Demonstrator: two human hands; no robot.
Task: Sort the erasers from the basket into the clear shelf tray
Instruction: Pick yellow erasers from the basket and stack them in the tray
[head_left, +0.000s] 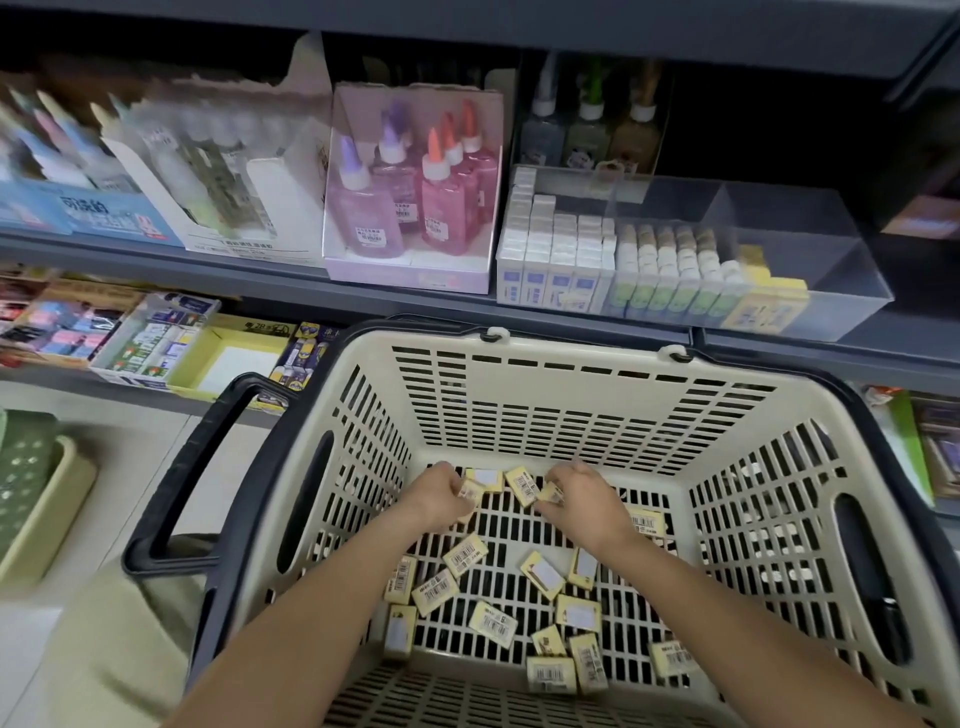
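A beige slotted basket (566, 395) with black handles stands below the shelf. Several small yellow boxed erasers (492, 623) lie scattered on its floor. Both my hands reach down to the far part of the basket floor. My left hand (441, 496) is curled around a yellow eraser (470, 491). My right hand (584, 499) pinches another eraser (550, 493) at its fingertips. The clear shelf tray (852, 270) sits on the shelf above; a few yellow erasers (763, 306) stand in its right compartment beside rows of white and green boxes.
Glue bottles in a pink display box (410, 192) and white cartons fill the shelf to the left of the tray. A lower shelf holds stationery boxes (156, 343). A green basket (36, 493) stands on the floor at the left.
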